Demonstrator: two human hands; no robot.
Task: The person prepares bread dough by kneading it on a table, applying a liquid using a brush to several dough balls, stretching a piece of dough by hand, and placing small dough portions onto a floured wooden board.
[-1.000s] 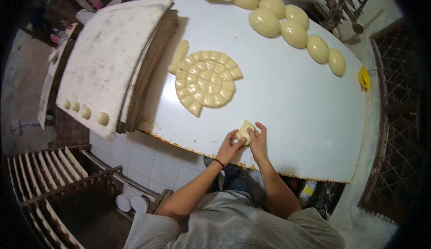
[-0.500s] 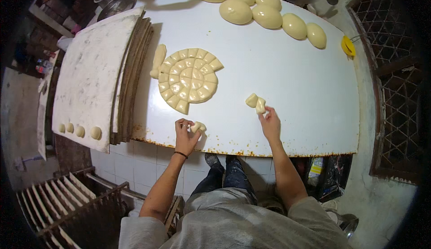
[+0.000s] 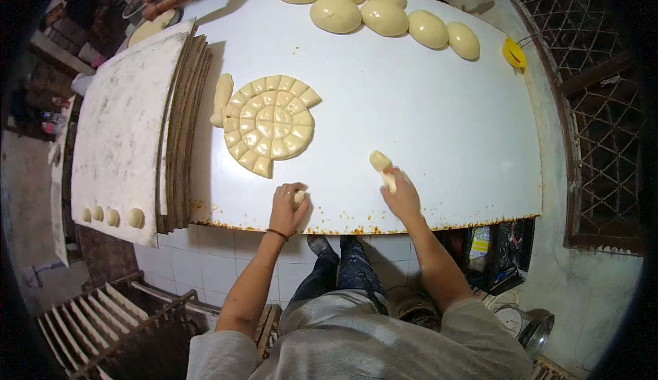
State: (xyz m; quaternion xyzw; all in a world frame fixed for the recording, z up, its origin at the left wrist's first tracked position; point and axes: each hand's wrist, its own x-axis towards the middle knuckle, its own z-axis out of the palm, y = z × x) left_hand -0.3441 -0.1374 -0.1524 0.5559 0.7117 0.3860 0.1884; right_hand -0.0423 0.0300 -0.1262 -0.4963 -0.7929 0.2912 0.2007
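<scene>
Loosely, left hand curls round dough lump, right hand round dough strip slanting away leftward.

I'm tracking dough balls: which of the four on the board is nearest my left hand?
The rightmost dough ball on the board; it looks largest, and the other three sit farther from your left hand.
</scene>
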